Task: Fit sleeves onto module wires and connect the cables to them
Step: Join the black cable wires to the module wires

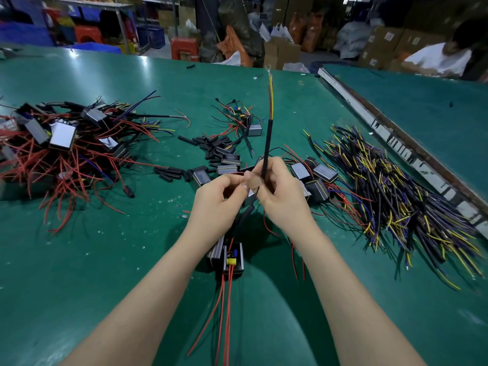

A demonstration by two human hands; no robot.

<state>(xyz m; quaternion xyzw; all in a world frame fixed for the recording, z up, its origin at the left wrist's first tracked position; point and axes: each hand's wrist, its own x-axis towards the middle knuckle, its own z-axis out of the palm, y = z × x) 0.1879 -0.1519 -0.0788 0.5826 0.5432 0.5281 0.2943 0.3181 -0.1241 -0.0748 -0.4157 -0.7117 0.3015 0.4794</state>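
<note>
Both bare forearms reach up from the bottom edge of the frame to the centre, over the green table (105, 247) that fills most of the view. At left lies the biggest heap, a tangle of red-wired modules (63, 143); along the right side spreads a long pile of black cables (396, 202) with yellow, blue and purple cores. Between them, just above the hands, sit a cluster of grey modules (314, 173) and a scatter of short black sleeves (211, 147). Low in the centre, between the wrists, one open module (232, 258) hangs or rests with its red wires (224, 307) trailing toward the bottom edge. The right hand (280, 191) is closed around a black cable (268, 143) that stands nearly upright, its yellow and red cores fanning out at the top. The left hand (219, 196) has its fingers curled narrow, thumb and forefinger pinched against the right hand's fingertips at the cable's lower end; what they pinch is too small to tell. A black sleeve (247, 215) shows just below the two hands.
</note>
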